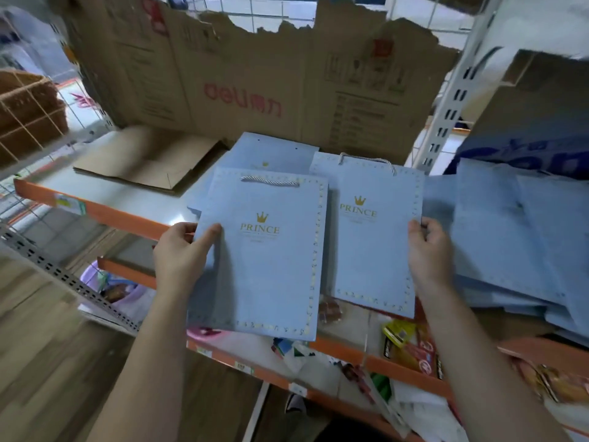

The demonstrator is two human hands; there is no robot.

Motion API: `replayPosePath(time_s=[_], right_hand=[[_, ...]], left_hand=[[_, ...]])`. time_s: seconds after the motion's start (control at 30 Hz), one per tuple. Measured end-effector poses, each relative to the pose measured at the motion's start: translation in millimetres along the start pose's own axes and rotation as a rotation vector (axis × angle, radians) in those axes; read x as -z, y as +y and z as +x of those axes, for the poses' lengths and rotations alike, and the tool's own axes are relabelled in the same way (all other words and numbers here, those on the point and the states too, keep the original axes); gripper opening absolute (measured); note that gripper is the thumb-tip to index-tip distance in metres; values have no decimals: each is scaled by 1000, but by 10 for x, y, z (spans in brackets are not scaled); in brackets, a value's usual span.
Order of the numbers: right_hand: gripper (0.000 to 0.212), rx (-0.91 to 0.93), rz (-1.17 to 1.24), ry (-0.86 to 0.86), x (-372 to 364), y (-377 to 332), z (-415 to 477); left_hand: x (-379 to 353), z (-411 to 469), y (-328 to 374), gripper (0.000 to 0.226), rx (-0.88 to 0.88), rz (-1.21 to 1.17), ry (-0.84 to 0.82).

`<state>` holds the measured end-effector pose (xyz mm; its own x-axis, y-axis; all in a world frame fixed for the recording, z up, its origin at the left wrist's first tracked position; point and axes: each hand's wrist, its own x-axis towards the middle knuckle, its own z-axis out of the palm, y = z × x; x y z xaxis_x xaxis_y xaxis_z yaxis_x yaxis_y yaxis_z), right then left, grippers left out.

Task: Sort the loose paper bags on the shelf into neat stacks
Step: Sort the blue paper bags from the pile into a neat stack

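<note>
Your left hand (181, 253) and right hand (428, 253) are bare. Your left forearm (143, 346) and right forearm (471, 362) show uncovered from the wrists to the near edge of view.

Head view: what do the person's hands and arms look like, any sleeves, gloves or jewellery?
The left hand and right hand are bare: no gloves, rings or watch show. Both forearms are uncovered right to the frame's bottom edge, so no sleeve is in view. No markings are visible.
</note>
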<state>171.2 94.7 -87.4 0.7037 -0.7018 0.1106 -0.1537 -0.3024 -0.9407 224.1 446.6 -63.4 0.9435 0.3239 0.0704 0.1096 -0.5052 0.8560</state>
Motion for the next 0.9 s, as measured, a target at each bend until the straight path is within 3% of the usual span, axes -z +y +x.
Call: replayPosePath(time_s=[0.2,0.37,0.5,0.7,0.8,0.9], right_hand=[[21,-14,86,-66,-641,-292,277],[26,19,21,-101,-1092,-495,452],[28,-44,145,-151,-1375,-584,435],[48,-84,325,-162,-1760,-719,344],[45,-74,287,-191,-1911,-781,267],[34,-27,98,-162,-2047,-850,170]], left_hand=[[107,637,-64,34,-3,32,58],[205,1014,-189,33,48,16,127],[282,1268,-310,38,87,39,144],[383,1719,-489,32,79,13,100],[455,2007,-539,32,47,-16,55],[551,2314,-562,35,-4,-13,24]])
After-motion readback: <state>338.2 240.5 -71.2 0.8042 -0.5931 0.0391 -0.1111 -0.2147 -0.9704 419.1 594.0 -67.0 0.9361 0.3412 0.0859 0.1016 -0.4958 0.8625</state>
